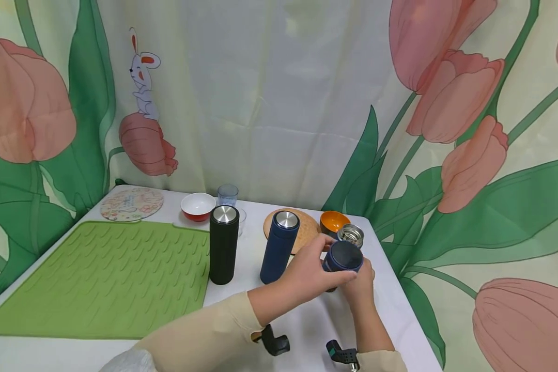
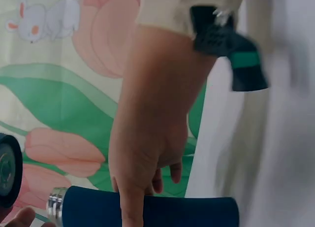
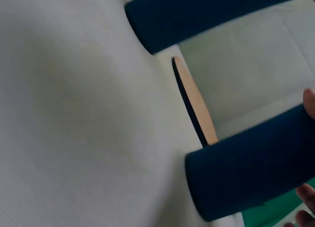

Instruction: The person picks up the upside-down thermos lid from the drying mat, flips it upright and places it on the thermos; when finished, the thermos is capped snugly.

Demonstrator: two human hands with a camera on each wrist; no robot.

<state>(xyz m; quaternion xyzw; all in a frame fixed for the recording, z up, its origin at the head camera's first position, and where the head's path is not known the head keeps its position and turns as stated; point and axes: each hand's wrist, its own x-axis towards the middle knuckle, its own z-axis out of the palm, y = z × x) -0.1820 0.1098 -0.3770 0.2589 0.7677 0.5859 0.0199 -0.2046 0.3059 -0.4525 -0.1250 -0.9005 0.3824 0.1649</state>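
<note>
My left hand (image 1: 311,268) holds a dark blue lid (image 1: 345,256), its inner side showing at the left edge of the left wrist view. Around the body of an uncapped blue thermos (image 2: 187,211) my right hand (image 2: 147,153) is wrapped. Its steel mouth (image 1: 351,234) faces up just behind the lid; the two are apart. In the right wrist view the lower body of that thermos (image 3: 246,168) shows, with fingertips at the right edge. A second blue thermos (image 1: 280,248) with a steel-topped lid stands left of my hands, and a black thermos (image 1: 223,245) further left.
A green ribbed mat (image 1: 107,274) covers the table's left. Along the back are a round floral mat (image 1: 132,203), a red and white bowl (image 1: 198,206), a clear glass (image 1: 228,194), a round wooden board (image 1: 309,227) and an orange bowl (image 1: 334,221). A curtain hangs behind.
</note>
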